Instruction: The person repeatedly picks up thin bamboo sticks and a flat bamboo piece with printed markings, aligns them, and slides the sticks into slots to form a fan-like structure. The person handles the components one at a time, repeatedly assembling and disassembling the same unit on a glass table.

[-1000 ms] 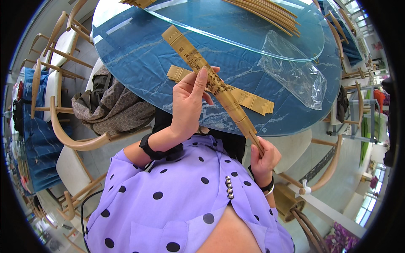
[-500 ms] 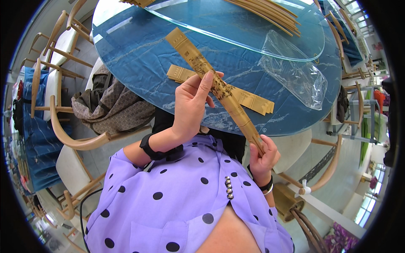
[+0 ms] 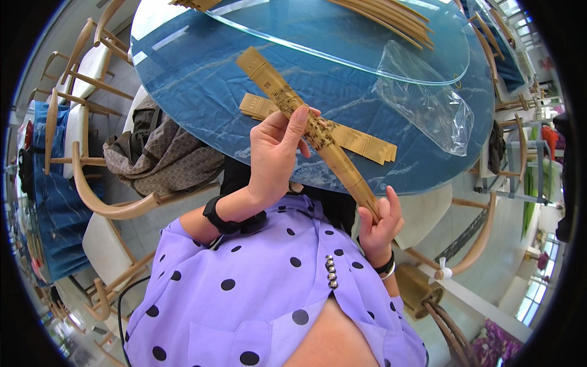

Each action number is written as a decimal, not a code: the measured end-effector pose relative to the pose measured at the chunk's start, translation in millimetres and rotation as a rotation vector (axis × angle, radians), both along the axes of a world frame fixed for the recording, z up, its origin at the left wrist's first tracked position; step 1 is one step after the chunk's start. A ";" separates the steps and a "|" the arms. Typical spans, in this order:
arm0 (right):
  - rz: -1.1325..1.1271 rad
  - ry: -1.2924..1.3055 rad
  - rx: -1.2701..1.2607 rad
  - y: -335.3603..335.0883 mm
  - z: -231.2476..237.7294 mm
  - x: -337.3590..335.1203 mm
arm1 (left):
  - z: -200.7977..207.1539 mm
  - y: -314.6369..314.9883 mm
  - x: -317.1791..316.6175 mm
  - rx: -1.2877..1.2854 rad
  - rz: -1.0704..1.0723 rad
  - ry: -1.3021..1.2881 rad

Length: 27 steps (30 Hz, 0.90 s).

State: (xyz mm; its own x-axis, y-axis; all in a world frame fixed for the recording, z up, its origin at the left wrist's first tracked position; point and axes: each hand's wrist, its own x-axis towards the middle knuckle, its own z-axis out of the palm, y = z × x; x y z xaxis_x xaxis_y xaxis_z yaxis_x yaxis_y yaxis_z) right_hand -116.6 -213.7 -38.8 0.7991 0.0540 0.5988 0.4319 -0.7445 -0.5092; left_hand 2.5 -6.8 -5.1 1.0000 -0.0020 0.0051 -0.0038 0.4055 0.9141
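Note:
A long, narrow gold paper sleeve with dark printing slants across in front of me, its upper end over the table. My left hand pinches it near the middle, thumb on top. At its lower end, my right hand has the thumb against the sleeve and the index finger raised; the other fingers are partly hidden behind. Beneath the held sleeve, more flat gold paper sleeves lie on the blue table, partly covered by it and my left hand.
The round blue table carries a glass turntable with a bundle of long, thin tan strips. A clear plastic bag lies at the right. A brown patterned bag rests on a wooden chair to the left.
My right index finger has lifted off the sleeve's lower end and now points up. The sleeve's upper end has shifted slightly left and down. My left hand keeps its grip.

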 end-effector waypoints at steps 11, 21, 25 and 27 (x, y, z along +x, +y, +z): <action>-0.006 0.131 -0.157 -2.2 14.8 5.5 | -1.4 14.9 18.9 -0.014 0.090 0.008; -0.046 0.110 -0.127 0.8 9.1 3.2 | -0.2 10.2 10.2 -0.051 0.067 0.003; -0.071 0.135 -0.105 3.1 10.0 3.8 | 0.1 8.9 8.4 -0.053 0.043 0.018; -0.062 0.148 -0.107 3.2 9.4 4.2 | 4.0 9.2 10.4 -0.073 0.033 0.009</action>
State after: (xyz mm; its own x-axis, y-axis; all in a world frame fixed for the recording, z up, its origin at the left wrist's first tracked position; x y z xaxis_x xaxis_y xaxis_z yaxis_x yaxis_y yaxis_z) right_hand -112.4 -210.5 -29.4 0.8818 0.0594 0.4678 0.3099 -0.8207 -0.4800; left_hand 12.9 2.4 -1.1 0.9995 0.0314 -0.0050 -0.0104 0.4706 0.8823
